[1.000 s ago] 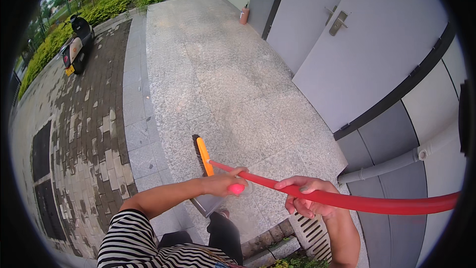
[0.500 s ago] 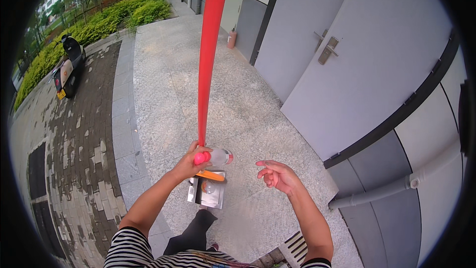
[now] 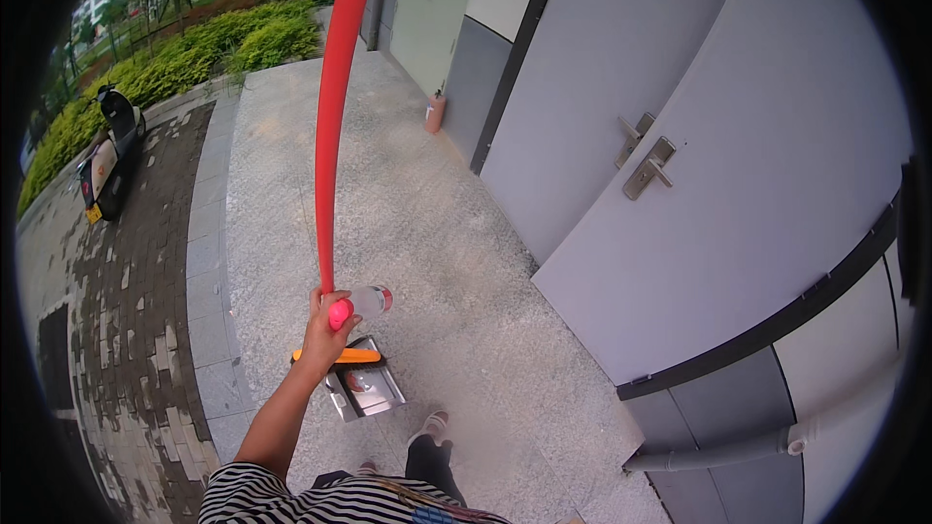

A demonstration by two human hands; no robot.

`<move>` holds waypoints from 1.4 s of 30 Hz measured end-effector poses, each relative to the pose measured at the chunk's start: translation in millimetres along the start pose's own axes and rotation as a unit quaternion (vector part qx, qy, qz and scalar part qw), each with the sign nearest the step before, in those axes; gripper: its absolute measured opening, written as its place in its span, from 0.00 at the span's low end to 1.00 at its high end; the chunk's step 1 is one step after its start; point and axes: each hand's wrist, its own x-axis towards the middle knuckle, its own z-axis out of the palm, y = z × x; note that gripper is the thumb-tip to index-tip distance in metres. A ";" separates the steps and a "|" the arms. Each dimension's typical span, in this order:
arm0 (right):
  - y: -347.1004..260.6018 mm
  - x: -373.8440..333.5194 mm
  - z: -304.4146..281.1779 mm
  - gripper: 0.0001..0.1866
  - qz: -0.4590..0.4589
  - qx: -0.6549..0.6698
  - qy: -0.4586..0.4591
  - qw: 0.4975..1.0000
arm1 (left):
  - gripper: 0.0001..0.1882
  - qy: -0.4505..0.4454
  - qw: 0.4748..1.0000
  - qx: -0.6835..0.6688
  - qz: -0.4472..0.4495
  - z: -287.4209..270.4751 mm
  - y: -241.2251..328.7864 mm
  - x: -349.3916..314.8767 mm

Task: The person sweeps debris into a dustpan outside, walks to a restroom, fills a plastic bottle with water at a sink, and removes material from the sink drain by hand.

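My left hand is closed around a long red pole, which rises past the top edge of the view. The same hand also grips a clear plastic bottle with a bright pink top, tilted out to the right. Below the hand, a metal dustpan is at floor level, with an orange broom head across its far side. Whether the red pole joins the broom or the dustpan is hidden by my hand. My right hand is out of view.
Two grey doors with metal handles stand on the right, the nearer one ajar. A reddish fire extinguisher is against the far wall. A scooter is parked left on the brick paving. A pipe runs along the lower right wall.
My right hand, in view with fingers partly spread before, has left the picture. The view has turned right, and my left hand, pole, bottle and dustpan now appear farther left.
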 end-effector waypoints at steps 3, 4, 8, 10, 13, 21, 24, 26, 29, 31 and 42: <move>-62.0 15.1 37.8 0.20 -0.017 -0.035 -0.026 0.999 | 0.23 0.015 0.999 -0.001 -0.040 25.8 -10.5 46.7; -83.0 20.5 51.2 0.19 -0.024 -0.050 -0.037 0.998 | 0.23 0.028 0.998 -0.003 -0.058 32.5 -15.1 71.7; -272.5 24.9 85.2 0.19 -0.253 -0.208 -0.158 0.932 | 0.21 0.053 0.996 -0.001 -0.072 82.7 -30.2 143.5; -378.4 -57.4 225.3 0.20 -0.307 -0.221 -0.074 0.923 | 0.21 0.072 0.993 0.043 -0.079 71.0 -34.2 169.2; -536.5 -154.0 335.1 0.19 -0.496 -0.291 0.016 0.818 | 0.22 0.091 0.992 0.023 -0.088 103.3 -29.2 220.7; -820.2 -254.1 466.2 0.25 -0.780 -0.316 0.311 0.442 | 0.24 0.042 0.996 0.008 -0.080 203.8 -86.8 360.5; -884.5 -266.8 458.1 0.33 -0.763 -0.338 0.475 0.279 | 0.24 -0.018 0.985 -0.087 -0.145 249.4 -82.8 417.1; -889.4 -281.1 480.9 0.36 -0.724 -0.355 0.540 0.242 | 0.25 -0.032 0.998 -0.011 -0.045 277.1 -98.2 443.8; -893.8 -293.7 502.4 0.37 -0.621 -0.374 0.635 0.268 | 0.26 -0.059 0.995 -0.040 -0.068 315.8 -95.7 488.7; -894.1 -292.9 506.3 0.36 -0.584 -0.413 0.661 0.225 | 0.26 -0.086 0.996 -0.034 -0.011 346.7 -97.8 517.1; -856.6 -285.6 483.0 0.43 -0.635 -0.423 0.604 0.231 | 0.22 -0.192 0.977 -0.091 0.037 471.6 -82.7 626.5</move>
